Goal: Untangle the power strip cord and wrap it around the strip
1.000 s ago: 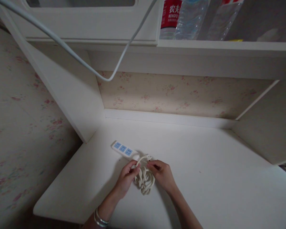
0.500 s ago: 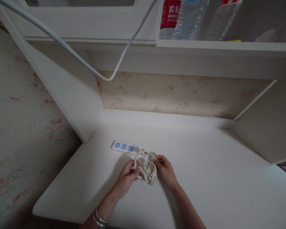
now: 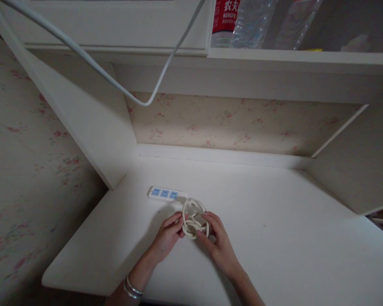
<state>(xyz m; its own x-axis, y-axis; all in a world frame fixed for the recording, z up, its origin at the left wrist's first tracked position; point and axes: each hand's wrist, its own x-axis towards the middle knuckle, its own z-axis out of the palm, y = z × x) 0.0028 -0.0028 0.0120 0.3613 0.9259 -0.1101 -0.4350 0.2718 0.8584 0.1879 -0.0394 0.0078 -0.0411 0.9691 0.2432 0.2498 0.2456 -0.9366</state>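
A white power strip [image 3: 164,193] with three blue socket faces lies on the white desk [image 3: 268,255]. From its right end runs a cream power cord [image 3: 189,233], gathered into loose loops. My left hand [image 3: 167,236] pinches the left side of the loops between thumb and fingers. On the right side of the bundle, my right hand [image 3: 218,244] has its thumb and fingers around the coils. The plug is not clearly visible among the loops. Two silver bangles [image 3: 132,289] circle my left wrist.
A thick white cable [image 3: 143,103] hangs across the upper left. Above the desk, a shelf [image 3: 274,54] holds several plastic bottles [image 3: 253,21]. White side panels [image 3: 83,114] flank the desk, and floral wallpaper [image 3: 223,121] covers the back.
My right hand has shifted inward and lower around the coils, thumb now on their front. The loops are bunched closer together, and the plug seen before is no longer distinct.
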